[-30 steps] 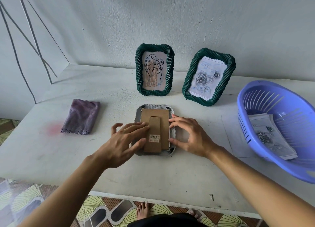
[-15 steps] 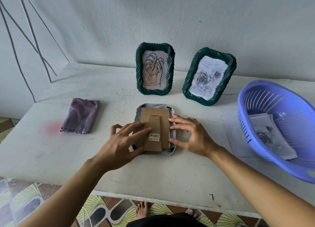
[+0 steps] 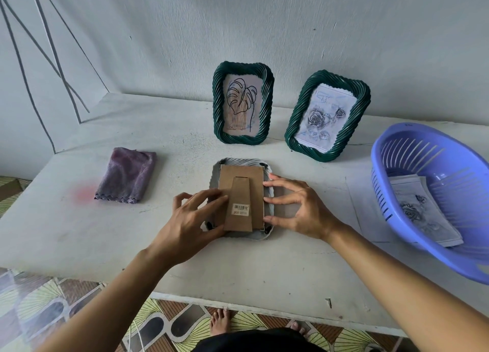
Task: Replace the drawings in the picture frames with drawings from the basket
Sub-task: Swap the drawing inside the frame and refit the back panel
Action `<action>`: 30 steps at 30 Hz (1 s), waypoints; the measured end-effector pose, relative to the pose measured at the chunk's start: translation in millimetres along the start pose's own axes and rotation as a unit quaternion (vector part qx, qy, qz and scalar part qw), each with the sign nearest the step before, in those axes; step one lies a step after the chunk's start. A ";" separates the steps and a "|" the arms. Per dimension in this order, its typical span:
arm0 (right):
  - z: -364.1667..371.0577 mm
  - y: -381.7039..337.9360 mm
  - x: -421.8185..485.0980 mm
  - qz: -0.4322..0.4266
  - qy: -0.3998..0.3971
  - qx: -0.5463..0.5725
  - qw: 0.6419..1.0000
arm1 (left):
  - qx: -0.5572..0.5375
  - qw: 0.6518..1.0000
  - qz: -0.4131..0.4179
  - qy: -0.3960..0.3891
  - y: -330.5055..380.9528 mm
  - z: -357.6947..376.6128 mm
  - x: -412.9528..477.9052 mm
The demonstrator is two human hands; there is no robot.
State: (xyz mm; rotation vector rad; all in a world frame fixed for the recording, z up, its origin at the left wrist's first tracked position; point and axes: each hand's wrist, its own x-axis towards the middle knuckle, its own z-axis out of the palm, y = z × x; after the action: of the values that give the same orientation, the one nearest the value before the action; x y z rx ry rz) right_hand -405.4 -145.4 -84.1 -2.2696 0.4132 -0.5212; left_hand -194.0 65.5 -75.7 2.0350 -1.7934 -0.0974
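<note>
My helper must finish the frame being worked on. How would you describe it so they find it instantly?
On the white table, look before the leaf frame and rose frame standing upright. The third frame lies face down; only it shows a brown cardboard back with a barcode sticker.

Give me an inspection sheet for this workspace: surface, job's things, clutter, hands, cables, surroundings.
Surface: white table, pinkish stain at left.
Job's things: face-down frame, cardboard back up; leaf frame and rose frame standing by the wall; blue basket holding drawings.
Clutter: folded purple cloth.
Hands: left hand rests fingers on the cardboard back; right hand touches its right edge.
Cables: dark lines on the left wall; cables or marks, cannot tell.
Surroundings: white wall, patterned floor tiles, bare feet under the table.
</note>
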 end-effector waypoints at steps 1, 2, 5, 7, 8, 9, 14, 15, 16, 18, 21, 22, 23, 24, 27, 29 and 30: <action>-0.1 0.5 0.2 0.000 0.000 0.004 1.000 | 0.000 1.000 -0.002 -0.001 -0.1 0.7 -1.0; -0.1 1.0 0.5 -0.001 0.001 0.008 1.000 | -0.001 1.000 -0.005 -0.001 0.1 1.3 -1.7; 0.7 2.2 1.7 -0.013 0.000 0.005 1.000 | -0.011 1.000 -0.026 -0.007 1.6 1.0 -0.8; 1.0 1.6 1.8 -0.014 -0.002 0.004 1.000 | -0.010 0.999 -0.029 -0.014 2.1 -0.5 0.9; 1.0 1.3 1.7 -0.011 -0.002 0.006 1.000 | -0.007 1.000 -0.022 -0.017 1.6 -1.5 0.9; 0.8 0.8 1.3 -0.008 -0.003 0.007 1.000 | -0.005 1.000 -0.013 -0.021 0.8 -2.6 0.4; -0.1 -1.0 0.7 0.004 -0.003 0.011 1.000 | -0.002 1.000 0.001 -0.029 -3.7 -4.6 -2.5; 0.2 -1.0 1.1 0.002 -0.002 0.010 1.000 | -0.006 1.000 -0.004 -0.022 -2.3 -3.6 -2.4; 0.6 -1.1 1.3 0.002 0.000 0.008 1.000 | -0.011 1.000 -0.010 -0.015 0.3 -2.9 -1.8; 1.2 -1.3 1.7 -0.002 0.003 0.004 1.000 | -0.016 1.000 -0.021 -0.012 5.2 -2.3 -1.4; 1.6 -1.6 1.7 -0.001 0.009 0.008 1.000 | -0.027 0.999 -0.037 -0.028 7.6 -1.9 -3.2; 1.6 -1.5 2.3 0.000 0.009 0.011 1.000 | -0.027 0.998 -0.041 -0.032 7.5 -1.9 -3.8; 1.5 -1.4 3.0 0.004 0.009 0.014 1.000 | -0.024 0.998 -0.040 -0.032 7.6 -1.8 -4.3; 1.4 -1.6 3.8 0.008 0.007 0.018 1.000 | -0.017 0.999 -0.038 -0.029 8.2 -1.9 -4.8; 0.1 -2.8 5.3 0.019 -0.010 0.014 1.000 | -0.006 0.999 -0.040 -0.016 13.7 -5.1 -4.6; -1.3 -3.8 5.1 0.026 -0.024 0.010 0.999 | -0.003 0.999 -0.042 -0.017 17.2 -6.8 -3.6; -1.6 -4.3 4.9 0.029 -0.028 0.012 0.999 | 0.001 0.999 -0.042 -0.022 18.1 -6.8 -3.3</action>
State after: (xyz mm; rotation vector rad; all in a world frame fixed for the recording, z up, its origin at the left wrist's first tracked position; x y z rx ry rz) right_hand -401.4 -145.6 -78.7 -2.2373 0.4426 -0.4299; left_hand -209.2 69.1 -63.9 2.1266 -1.7344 -0.1666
